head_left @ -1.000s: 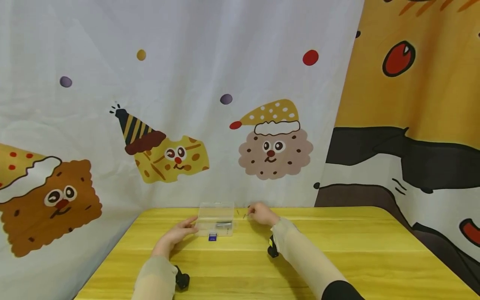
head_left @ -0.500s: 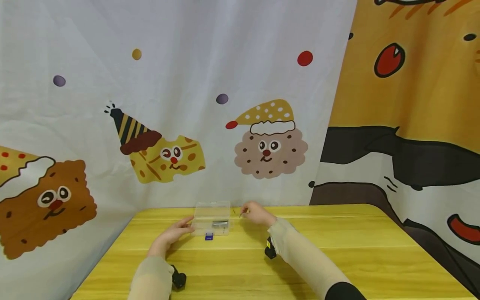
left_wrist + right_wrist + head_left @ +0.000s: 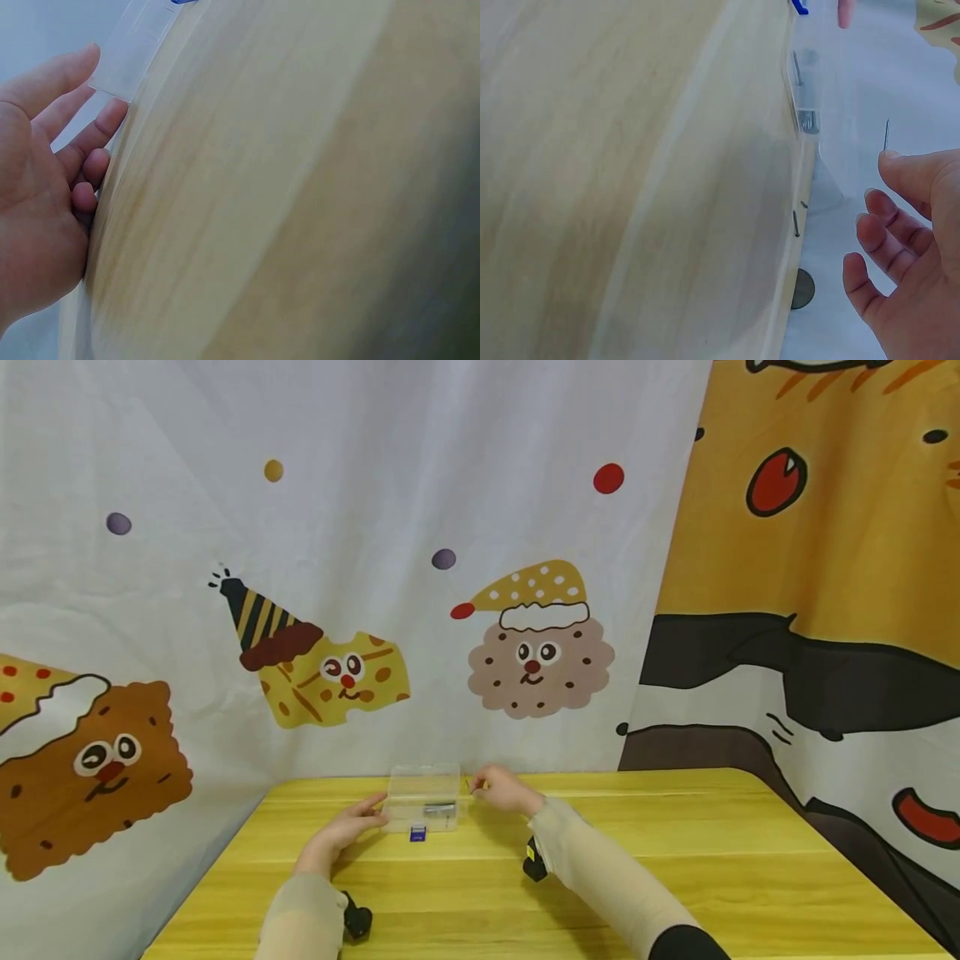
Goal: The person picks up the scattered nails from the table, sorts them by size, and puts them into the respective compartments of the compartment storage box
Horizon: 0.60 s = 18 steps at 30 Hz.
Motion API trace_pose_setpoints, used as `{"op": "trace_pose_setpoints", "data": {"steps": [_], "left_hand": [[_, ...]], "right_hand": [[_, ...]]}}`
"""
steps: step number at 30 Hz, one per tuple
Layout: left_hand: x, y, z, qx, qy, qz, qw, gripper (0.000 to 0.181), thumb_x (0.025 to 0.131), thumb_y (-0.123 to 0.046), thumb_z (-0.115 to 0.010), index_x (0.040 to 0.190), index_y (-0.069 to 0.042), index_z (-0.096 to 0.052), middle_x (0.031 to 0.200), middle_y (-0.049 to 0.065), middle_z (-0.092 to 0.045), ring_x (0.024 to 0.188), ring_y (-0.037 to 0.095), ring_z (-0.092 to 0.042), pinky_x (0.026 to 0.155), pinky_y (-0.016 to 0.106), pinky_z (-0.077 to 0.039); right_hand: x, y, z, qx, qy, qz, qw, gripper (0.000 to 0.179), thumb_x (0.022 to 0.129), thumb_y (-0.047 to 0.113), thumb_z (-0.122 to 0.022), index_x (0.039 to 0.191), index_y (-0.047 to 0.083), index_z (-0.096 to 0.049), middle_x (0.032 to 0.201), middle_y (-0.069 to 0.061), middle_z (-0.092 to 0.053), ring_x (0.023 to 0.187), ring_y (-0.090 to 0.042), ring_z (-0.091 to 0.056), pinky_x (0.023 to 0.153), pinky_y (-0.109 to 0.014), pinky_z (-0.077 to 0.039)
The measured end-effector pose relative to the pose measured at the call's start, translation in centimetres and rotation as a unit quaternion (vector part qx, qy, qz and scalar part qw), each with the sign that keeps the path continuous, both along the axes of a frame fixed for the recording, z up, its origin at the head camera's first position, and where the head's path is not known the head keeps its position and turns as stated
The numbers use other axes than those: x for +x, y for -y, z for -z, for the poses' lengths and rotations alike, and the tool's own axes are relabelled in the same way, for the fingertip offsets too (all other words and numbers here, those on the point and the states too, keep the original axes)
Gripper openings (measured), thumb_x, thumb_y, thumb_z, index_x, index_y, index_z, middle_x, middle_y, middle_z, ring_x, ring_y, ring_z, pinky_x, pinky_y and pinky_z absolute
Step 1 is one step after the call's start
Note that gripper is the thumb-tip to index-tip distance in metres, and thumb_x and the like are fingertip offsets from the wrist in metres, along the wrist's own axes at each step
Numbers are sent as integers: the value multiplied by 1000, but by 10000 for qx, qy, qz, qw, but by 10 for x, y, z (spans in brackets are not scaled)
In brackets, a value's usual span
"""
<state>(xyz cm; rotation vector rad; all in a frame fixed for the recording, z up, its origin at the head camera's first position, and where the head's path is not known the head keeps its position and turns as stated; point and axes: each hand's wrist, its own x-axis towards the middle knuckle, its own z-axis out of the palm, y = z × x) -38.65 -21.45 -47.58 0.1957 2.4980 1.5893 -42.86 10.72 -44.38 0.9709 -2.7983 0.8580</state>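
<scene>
A clear plastic box [image 3: 422, 817] stands near the table's back edge with its lid [image 3: 426, 781] raised. My left hand [image 3: 351, 831] holds the box's left end; in the left wrist view, thumb and fingers lie around its corner [image 3: 124, 71]. My right hand [image 3: 501, 788], just right of the box, pinches a thin nail [image 3: 886, 135] between thumb and index finger, the nail pointing up in the right wrist view. Several nails [image 3: 808, 121] lie inside the box. Two loose nails, one longer [image 3: 796, 223] and one mostly foreshortened [image 3: 805, 204], lie on the table beside it.
A blue label or card [image 3: 417, 833] is at the box's front edge. The wooden table [image 3: 450, 893] ends close behind the box, against a printed curtain [image 3: 360, 527]. A grey round spot [image 3: 803, 289] shows at the table edge in the right wrist view.
My right hand has moved a little left, closer to the box, with the nail in its fingers. The head view has shifted slightly; my left hand stays at the box.
</scene>
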Motion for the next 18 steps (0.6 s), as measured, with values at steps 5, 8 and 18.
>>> {"op": "trace_pose_setpoints", "data": {"steps": [5,8,18], "left_hand": [[0,-1,-2,56,6,47,10000,63,93,-18,-65,149,-4,-38,142,32,-39,130,47,-36,104,62,-27],[1,-1,-2,76,17,109,9999,63,94,-17,-64,149,-4,-37,143,33,-37,131,47,-34,105,61,-26],[3,-2,-3,105,48,151,9998,63,95,-15,-63,149,-3,-35,141,33,-39,130,47,-35,105,61,-27]], "right_hand": [[5,6,-1,17,33,-124,9999,10,94,4,-61,94,3,-71,91,0,-59,85,-15,-54,77,-32,-47],[9,10,-3,-76,59,-263,9996,9,92,1,-62,92,1,-70,88,-2,-59,83,-17,-52,76,-32,-45],[9,22,5,69,30,-456,9989,11,93,2,-61,93,3,-72,89,2,-65,85,-11,-55,80,-30,-47]]}}
